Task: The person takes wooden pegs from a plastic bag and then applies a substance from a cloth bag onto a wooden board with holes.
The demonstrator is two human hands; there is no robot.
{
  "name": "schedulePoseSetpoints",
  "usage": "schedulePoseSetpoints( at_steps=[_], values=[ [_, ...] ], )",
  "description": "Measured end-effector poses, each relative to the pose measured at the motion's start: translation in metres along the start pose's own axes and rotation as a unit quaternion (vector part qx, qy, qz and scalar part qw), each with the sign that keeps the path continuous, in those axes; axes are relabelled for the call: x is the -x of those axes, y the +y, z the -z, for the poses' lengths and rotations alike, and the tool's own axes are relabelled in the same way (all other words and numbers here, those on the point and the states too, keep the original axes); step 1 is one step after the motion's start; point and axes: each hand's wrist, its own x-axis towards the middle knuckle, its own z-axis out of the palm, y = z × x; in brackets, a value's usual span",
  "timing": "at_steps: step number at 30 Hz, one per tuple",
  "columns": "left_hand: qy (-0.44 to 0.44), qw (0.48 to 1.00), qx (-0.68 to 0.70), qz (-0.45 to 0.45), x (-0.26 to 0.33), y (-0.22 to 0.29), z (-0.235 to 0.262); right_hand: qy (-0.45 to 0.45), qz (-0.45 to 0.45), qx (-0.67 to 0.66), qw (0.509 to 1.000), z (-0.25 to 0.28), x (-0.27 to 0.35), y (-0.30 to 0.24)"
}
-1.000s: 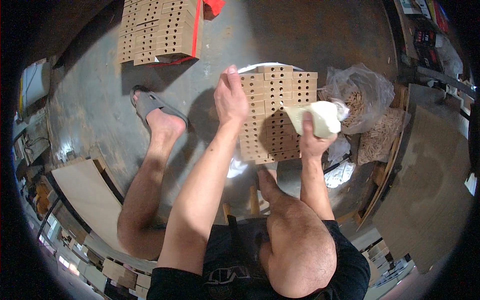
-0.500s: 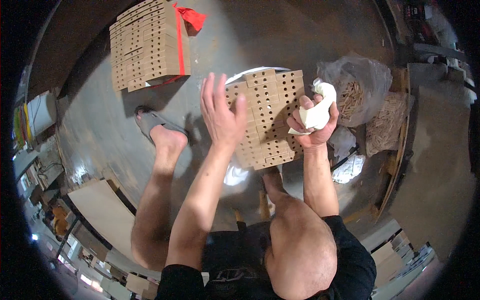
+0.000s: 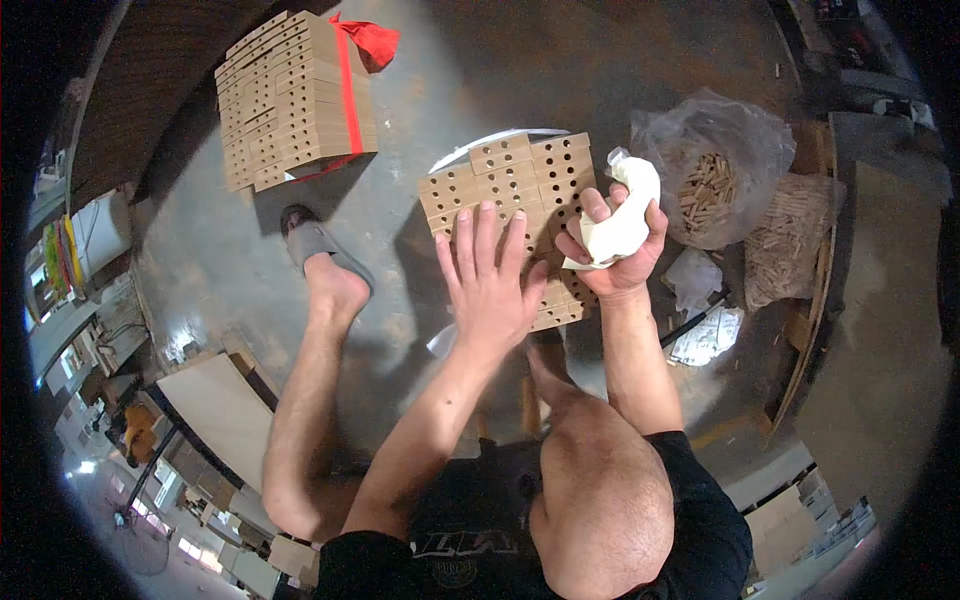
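A stack of light-brown boards with drilled holes (image 3: 505, 185) stands between my legs, holes facing up. My left hand (image 3: 492, 285) lies across its near-left part, palm down with the fingers spread, and holds nothing. Over the right side of the stack, my right hand (image 3: 630, 272) is closed around a soft white bundle (image 3: 628, 215) with a pale, twisted-looking top. I cannot make out whether it is a bag or a wrapped bottle. My hands hide much of the stack's middle and right edge.
A second stack of drilled boards (image 3: 285, 110), bound with red ribbon (image 3: 350, 90), stands far left. On the right are a clear bag of wooden dowels (image 3: 708, 190) and another full bag (image 3: 790, 240) beside a wooden edge. A pale panel (image 3: 215, 410) lies at left.
My left hand has come down and rightward from above the stack's left edge onto the boards. My right hand still grips the white bundle, shifted slightly left.
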Motion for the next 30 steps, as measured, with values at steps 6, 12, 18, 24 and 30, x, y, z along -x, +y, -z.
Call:
schedulePoseSetpoints(
  at_steps=[6,12,18,24,30],
  values=[
    [-0.014,0.999,-0.001,0.038,-0.002,0.005,-0.001,0.029,0.012,0.020,0.999,-0.001,0.002,0.003],
    [-0.040,0.999,0.031,-0.008,-0.002,-0.001,0.012,0.038,0.012,0.006,0.999,-0.001,0.001,0.000],
    [-0.034,0.966,0.249,0.061,-0.003,-0.026,0.052,0.010,0.012,0.006,1.000,-0.005,-0.003,0.005],
    [-0.109,0.988,0.109,0.003,-0.021,-0.056,0.175,0.054,0.021,-0.018,0.998,-0.013,0.000,-0.001],
    [-0.274,0.924,0.263,0.041,0.074,-0.034,0.278,0.172,0.060,0.351,0.919,-0.003,0.006,0.024]
  ],
)
